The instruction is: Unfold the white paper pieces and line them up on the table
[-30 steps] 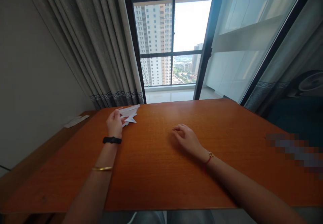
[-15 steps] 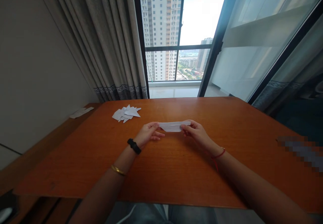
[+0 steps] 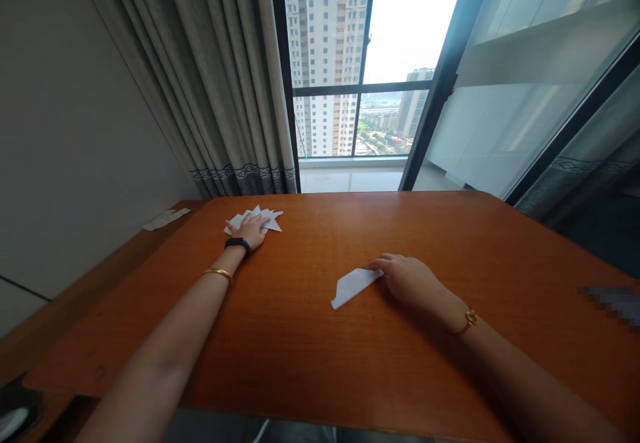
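On the far left part of the wooden table (image 3: 300,363) lies a pile of folded white papers (image 3: 273,222). My left hand (image 3: 250,230) rests on top of this pile, palm down, with its fingers spread. Near the middle of the table, my right hand (image 3: 407,280) has its fingers closed on the right end of a folded white paper (image 3: 353,286). The paper slants down to the left, away from the fingers. My right thumb is mostly hidden.
A flat pale paper (image 3: 166,219) lies on a ledge beyond the table's left edge. Grey curtains (image 3: 220,83) and a window stand behind the table. A blurred-out object (image 3: 617,303) is at the right edge.
My left hand has let go of the folded paper and moved left onto the pile. My right hand has moved slightly right and nearer, still holding the paper, which now slants.
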Demonstrator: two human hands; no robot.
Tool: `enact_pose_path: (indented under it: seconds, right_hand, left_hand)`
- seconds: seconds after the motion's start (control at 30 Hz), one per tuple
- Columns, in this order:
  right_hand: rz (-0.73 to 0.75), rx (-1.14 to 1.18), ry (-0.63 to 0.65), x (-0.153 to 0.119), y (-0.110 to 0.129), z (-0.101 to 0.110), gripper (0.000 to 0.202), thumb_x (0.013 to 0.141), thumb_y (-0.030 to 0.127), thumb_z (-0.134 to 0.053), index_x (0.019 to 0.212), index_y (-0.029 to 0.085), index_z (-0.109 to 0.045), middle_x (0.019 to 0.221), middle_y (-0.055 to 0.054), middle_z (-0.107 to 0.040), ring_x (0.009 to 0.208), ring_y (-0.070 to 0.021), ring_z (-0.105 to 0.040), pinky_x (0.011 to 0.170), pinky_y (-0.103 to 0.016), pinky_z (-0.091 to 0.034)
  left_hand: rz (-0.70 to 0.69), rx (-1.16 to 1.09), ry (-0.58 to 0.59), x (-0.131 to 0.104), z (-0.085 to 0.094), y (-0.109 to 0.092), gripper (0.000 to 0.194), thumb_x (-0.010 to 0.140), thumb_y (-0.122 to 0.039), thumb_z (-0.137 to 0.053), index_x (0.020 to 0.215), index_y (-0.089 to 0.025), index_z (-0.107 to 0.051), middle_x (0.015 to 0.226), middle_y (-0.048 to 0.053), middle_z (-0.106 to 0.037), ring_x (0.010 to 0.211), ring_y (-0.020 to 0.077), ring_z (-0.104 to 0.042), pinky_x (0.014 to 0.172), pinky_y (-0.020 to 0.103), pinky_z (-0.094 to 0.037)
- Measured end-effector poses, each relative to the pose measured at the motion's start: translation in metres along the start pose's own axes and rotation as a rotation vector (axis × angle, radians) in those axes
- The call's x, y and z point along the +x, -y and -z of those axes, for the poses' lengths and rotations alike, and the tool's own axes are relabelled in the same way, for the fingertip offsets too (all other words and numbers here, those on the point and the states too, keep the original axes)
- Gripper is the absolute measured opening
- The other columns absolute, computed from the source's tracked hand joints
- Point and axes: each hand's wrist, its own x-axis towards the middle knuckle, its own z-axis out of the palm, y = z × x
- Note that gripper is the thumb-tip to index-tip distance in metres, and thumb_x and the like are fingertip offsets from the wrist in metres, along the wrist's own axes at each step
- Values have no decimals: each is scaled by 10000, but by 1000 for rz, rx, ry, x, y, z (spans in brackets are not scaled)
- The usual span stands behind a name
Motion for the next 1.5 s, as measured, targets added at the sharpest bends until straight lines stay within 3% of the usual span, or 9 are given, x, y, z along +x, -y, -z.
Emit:
enact_pose_path:
  seconds: [0.17,0.33,0.47,0.7,0.8,0.93,1.17,1.33,1.5]
  right_hand:
    - [89,129,-58,2,3,-2,450,766,44,-440,1099,245,-665,1137,-45,-643,1009,-204,-583,892,-304,-416]
    - [211,210,-51,3,18,-6,399,805,168,-524,1174,269,-636,1232,-53,-598,1081,-236,-514,968,-375,-362]
    - [159,178,30,2,25,-7,420,823,268,-549,1241,293,-588,1253,-55,-601,1124,-275,-491,963,-436,-330]
    - [-174,60,65,-4,31,5,450,853,532,-515,1152,215,-629,984,-133,-694,870,-298,-637,742,-379,-415]
    - [-62,128,62,-4,24,7,366,840,440,-569,1154,263,-633,1074,-92,-675,936,-275,-617,781,-357,-417]
    - [173,201,111,-3,13,6,477,707,342,-718,1176,338,-630,1246,-29,-593,1106,-283,-505,939,-391,-353]
    - [86,158,69,1,17,-3,421,735,445,-700,1119,276,-662,1110,-82,-617,1045,-285,-516,907,-397,-364]
    - [38,126,57,3,21,-7,417,749,516,-672,1066,244,-678,1027,-99,-618,998,-285,-548,858,-374,-390]
    - [30,145,56,3,22,-9,416,758,515,-658,1067,237,-669,1021,-92,-616,986,-274,-565,845,-352,-406]
  left_hand:
    - [-18,181,12,-4,-8,-6,344,847,-165,-451,1052,-281,-701,1219,65,-633,1217,333,-472,1049,704,84]
    - [-57,187,-50,-14,-6,-26,368,865,-200,-435,1160,-290,-635,1399,59,-484,1305,322,-360,1057,706,37]
    - [-65,186,-21,-19,-1,-36,371,864,-238,-432,1176,-321,-615,1392,25,-494,1286,318,-387,1079,686,-44]
    - [48,226,36,-5,5,-9,547,741,-180,-530,1285,-226,-540,1413,131,-456,1301,349,-366,1054,653,-188]
    - [29,220,25,2,1,-9,529,752,-209,-550,1278,-267,-548,1417,103,-460,1332,343,-330,1063,657,-138]
    - [-7,180,-26,8,-1,-19,289,846,-266,-511,1079,-297,-680,1202,58,-647,1178,308,-517,1087,635,-54]
    - [30,49,-294,3,35,-9,424,964,-305,-336,1300,-172,-558,1242,85,-622,1117,250,-573,970,342,-420]
    - [6,9,-332,-14,55,11,395,942,-251,-382,1281,-203,-580,1270,10,-608,1150,189,-555,992,261,-413]
    - [132,32,-410,-31,58,31,451,956,-260,-313,1370,-196,-480,1316,59,-565,1192,216,-516,1009,326,-400]
